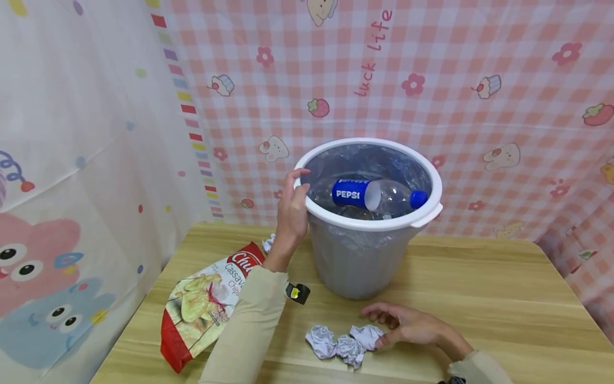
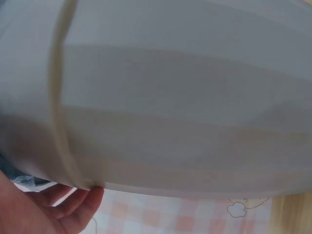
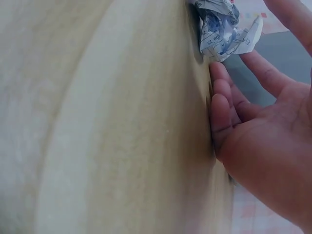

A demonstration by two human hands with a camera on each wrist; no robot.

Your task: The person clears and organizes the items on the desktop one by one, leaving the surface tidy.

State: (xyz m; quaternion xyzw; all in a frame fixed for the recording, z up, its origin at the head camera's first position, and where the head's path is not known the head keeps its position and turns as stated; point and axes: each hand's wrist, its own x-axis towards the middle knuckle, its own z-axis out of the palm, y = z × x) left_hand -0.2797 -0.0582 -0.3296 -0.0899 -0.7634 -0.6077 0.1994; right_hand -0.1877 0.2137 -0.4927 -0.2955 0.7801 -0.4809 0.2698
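Note:
My left hand (image 1: 292,210) grips the white rim of a grey trash bin (image 1: 360,261) at its left side; in the left wrist view the bin's wall (image 2: 170,112) fills most of the picture, with the fingers at its edge. Inside the bin lies a Pepsi bottle (image 1: 352,193) with a blue cap, on top of a clear liner. Over the table, my right hand (image 1: 412,324) has its fingers spread around the rightmost crumpled paper ball (image 1: 366,336). In the right wrist view that paper (image 3: 224,29) sits right at the fingertips, between thumb and index finger, not pinched.
Two more paper balls (image 1: 321,341) lie left of the right hand. A red and white cassava chips bag (image 1: 206,304) lies at the left, partly behind the left forearm, with another paper scrap (image 1: 268,243) behind it. The wooden table (image 1: 503,298) ends at a checked curtain.

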